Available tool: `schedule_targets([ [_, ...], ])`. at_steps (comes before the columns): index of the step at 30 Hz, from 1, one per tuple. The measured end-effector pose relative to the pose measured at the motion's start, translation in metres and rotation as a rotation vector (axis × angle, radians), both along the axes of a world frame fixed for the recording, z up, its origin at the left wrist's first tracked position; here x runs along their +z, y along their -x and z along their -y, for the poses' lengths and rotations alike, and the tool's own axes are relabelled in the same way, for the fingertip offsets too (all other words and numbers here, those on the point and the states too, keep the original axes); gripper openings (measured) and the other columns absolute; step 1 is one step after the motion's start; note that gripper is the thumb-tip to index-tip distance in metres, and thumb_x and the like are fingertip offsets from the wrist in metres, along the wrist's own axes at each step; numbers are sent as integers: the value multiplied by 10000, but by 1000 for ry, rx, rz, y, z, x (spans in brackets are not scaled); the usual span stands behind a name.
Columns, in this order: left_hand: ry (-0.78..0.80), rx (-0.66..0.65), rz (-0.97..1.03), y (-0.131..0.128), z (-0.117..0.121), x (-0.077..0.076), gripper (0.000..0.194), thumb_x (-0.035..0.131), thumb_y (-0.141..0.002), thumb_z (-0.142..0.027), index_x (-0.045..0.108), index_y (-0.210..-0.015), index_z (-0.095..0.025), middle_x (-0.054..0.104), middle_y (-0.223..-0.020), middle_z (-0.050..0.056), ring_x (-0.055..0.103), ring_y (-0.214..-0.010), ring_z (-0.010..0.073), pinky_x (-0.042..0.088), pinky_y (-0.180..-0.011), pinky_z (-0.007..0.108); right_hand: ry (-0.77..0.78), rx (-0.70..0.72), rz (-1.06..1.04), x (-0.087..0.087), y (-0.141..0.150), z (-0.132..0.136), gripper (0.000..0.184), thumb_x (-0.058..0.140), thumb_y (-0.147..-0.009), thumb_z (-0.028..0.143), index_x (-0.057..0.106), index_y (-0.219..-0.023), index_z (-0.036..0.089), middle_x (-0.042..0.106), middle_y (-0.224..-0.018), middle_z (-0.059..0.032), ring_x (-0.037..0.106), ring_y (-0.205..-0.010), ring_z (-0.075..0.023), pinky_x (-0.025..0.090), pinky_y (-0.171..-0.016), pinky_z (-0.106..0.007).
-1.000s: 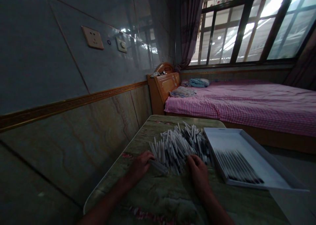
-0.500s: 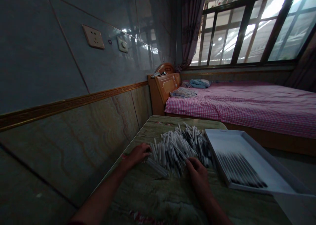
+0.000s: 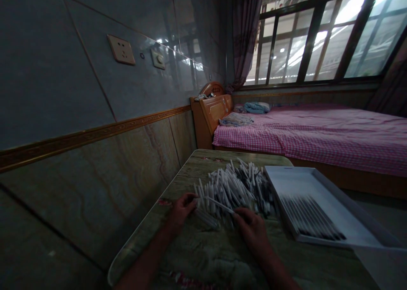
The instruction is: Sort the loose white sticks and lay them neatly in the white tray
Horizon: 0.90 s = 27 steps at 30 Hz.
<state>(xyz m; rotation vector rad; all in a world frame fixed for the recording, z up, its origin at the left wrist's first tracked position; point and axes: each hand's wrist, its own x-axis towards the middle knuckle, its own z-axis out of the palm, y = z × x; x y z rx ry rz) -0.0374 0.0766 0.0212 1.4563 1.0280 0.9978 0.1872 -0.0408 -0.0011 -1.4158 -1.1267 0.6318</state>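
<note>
Right hand: the right hand was nearly closed, its fingertips pinching the near end of 1 slim white stick.

Left hand: the left hand was half curled at the left edge of the pile. Its fingers were near the stick's far end, but I could not tell whether they gripped it.

Stick direction: the stick lay nearly level across the body, its long axis slanting slightly down toward the right hand.

Stick handling: it looked light, stiff and smooth, likely to roll or slip, and thin enough to snap if bent. It seemed best held near 1 end between fingertips and thumb.

Pile: a loose heap of white sticks with dark ends crossed every way on the table, just behind both hands.

Table: the marble-patterned table bore a dim translucent strip beside the left hand.

Tray: a white tray at the right held a blurred row of parallel sticks, dark ends nearest the person.

Room: a bed with a pink gingham sheet stood beyond the table.
</note>
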Motion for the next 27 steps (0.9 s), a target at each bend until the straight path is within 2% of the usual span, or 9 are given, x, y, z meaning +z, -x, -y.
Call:
schedule_targets([
  [6,42,-35,94,-3,6,0,381,730,-640,-434,622,-881,-160,589,-673,-31,536,-585,108,443,-596,235,-4,32,44,4,0,2,299,618,-770,452,740,-833,187,730,-799,-65,660,-771,-236,496,-678,-296],
  [13,139,-42,225,-9,8,-4,402,771,-607,-440,614,-855,-166,660,-809,9,608,-641,116,501,-636,250,5,38,31,4,2,1,326,636,-747,468,744,-828,171,733,-797,-76,662,-766,-247,503,-692,-314],
  [17,201,-73,303,-12,11,-1,422,795,-582,-440,601,-832,-160,688,-815,29,655,-710,159,539,-675,294,10,34,46,4,2,1,320,631,-751,473,743,-815,180,731,-778,-69,661,-747,-242,500,-669,-305],
  [22,222,-77,283,-10,13,4,402,787,-603,-415,595,-848,-162,708,-801,34,681,-732,176,548,-681,296,-22,44,161,3,1,3,270,595,-800,418,739,-860,197,731,-823,-71,664,-778,-238,497,-710,-315],
  [27,227,-70,243,-8,13,-1,411,778,-608,-426,599,-869,-163,721,-822,45,700,-729,192,550,-672,302,-95,76,285,3,2,7,230,546,-842,355,721,-916,224,724,-878,-61,665,-829,-223,500,-744,-305],
])
